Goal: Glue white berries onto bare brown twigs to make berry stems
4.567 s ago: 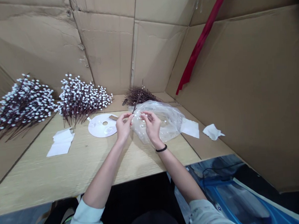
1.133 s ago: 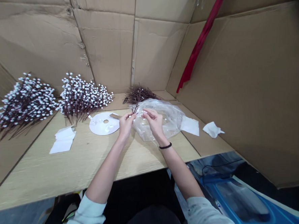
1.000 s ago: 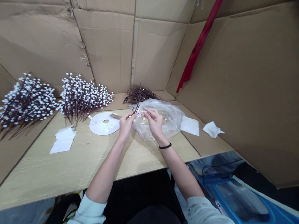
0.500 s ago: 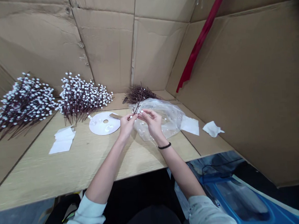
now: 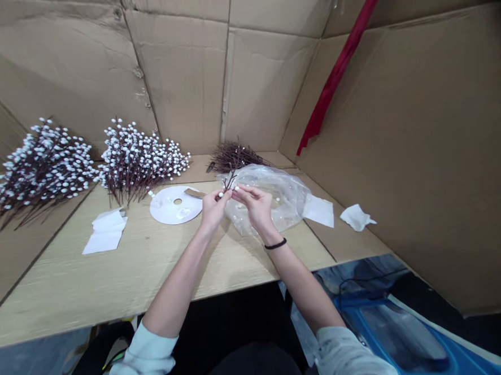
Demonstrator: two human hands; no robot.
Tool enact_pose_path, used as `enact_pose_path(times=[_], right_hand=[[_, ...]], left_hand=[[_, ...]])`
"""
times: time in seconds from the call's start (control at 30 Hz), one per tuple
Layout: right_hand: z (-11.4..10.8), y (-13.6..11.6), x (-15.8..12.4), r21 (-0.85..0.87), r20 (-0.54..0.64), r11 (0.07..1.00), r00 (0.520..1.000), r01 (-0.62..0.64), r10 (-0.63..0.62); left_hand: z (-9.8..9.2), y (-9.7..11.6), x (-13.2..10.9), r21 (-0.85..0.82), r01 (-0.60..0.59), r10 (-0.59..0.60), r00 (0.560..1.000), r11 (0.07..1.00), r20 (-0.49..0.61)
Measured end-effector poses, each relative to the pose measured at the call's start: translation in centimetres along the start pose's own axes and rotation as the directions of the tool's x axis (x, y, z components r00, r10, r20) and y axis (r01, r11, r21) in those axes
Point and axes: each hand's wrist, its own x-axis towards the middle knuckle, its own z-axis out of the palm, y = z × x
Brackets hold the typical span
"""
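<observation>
My left hand pinches a small dark brown twig sprig with a white bead at its tip, held just above the wooden table. My right hand is closed in a pinch at the same sprig, fingertips meeting those of the left hand; what it holds is too small to make out. Both hands hover over the near edge of a clear plastic bag with loose white beads inside. A pile of bare brown twigs lies behind the bag.
Two heaps of twigs covered with white beads lie at the back left. A white disc, a stack of white paper and crumpled tissues sit on the table. Cardboard walls enclose it. A blue object sits lower right.
My right hand has moved left from over the bag to meet my left hand at the sprig. The left hand has kept its hold on the sprig.
</observation>
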Motion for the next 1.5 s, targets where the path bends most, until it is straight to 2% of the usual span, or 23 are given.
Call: enact_pose_path(times=[0.2, 0.53, 0.67, 0.83, 0.93, 1.07, 1.2, 1.27, 1.33, 1.37, 1.43, 1.5], right_hand=[[0.4, 0.1, -0.3, 0.007, -0.046, 1.0, 0.999, 0.011, -0.01], [0.4, -0.1, -0.3, -0.005, -0.038, 1.0, 0.999, 0.023, -0.023], [0.4, -0.2, -0.2, -0.131, -0.051, 0.99, 0.996, 0.061, -0.068], [0.2, -0.2, 0.0, -0.248, -0.035, 0.961, 0.99, 0.125, -0.137], [0.2, -0.2, 0.0, -0.264, -0.006, 0.956, 0.991, 0.131, -0.137], [0.1, -0.7, -0.1, -0.283, 0.034, 0.954, 0.995, 0.103, -0.098], [-1.1, -1.2, 0.5, -0.414, -0.067, 0.906, 0.989, 0.09, -0.129], [-1.9, -1.1, 0.9, -0.534, -0.119, 0.843, 0.981, 0.065, -0.151], [-2.8, -0.6, 1.4, -0.718, -0.076, 0.695, 0.987, 0.042, -0.139], [-3.1, -0.2, 1.5, -0.807, -0.013, 0.588, 0.994, 0.055, -0.11], [-3.5, 0.6, 1.8, -0.913, 0.163, 0.374, 0.986, 0.16, -0.024], [-3.6, 1.4, 1.9, -0.928, 0.322, 0.226, 0.943, 0.295, 0.09]], left_hand=[[-0.2, -0.2, 0.0, -0.012, -0.007, 0.008, 0.999, 1.0, 0.037], [-0.2, -0.1, -0.1, -0.033, 0.03, -0.028, 0.998, 0.999, 0.06], [-0.1, 0.1, -0.1, -0.033, 0.071, -0.069, 0.997, 0.997, 0.043], [-0.1, 0.5, -0.2, -0.049, 0.107, -0.109, 0.993, 0.993, -0.034], [-0.2, 0.5, -0.1, -0.087, 0.106, -0.112, 0.992, 0.991, -0.067], [-0.4, 0.6, 0.1, -0.152, 0.145, -0.155, 0.986, 0.978, -0.056], [-0.5, 0.8, 0.2, -0.178, 0.165, -0.179, 0.982, 0.97, -0.062], [-0.5, 0.9, 0.2, -0.187, 0.162, -0.179, 0.981, 0.969, -0.076], [-0.5, 1.0, 0.2, -0.197, 0.161, -0.181, 0.98, 0.967, -0.088], [-0.5, 1.0, 0.2, -0.203, 0.163, -0.184, 0.978, 0.966, -0.093], [-0.5, 1.1, 0.2, -0.21, 0.17, -0.194, 0.976, 0.963, -0.098], [-0.6, 1.1, 0.3, -0.209, 0.173, -0.197, 0.975, 0.963, -0.101]])
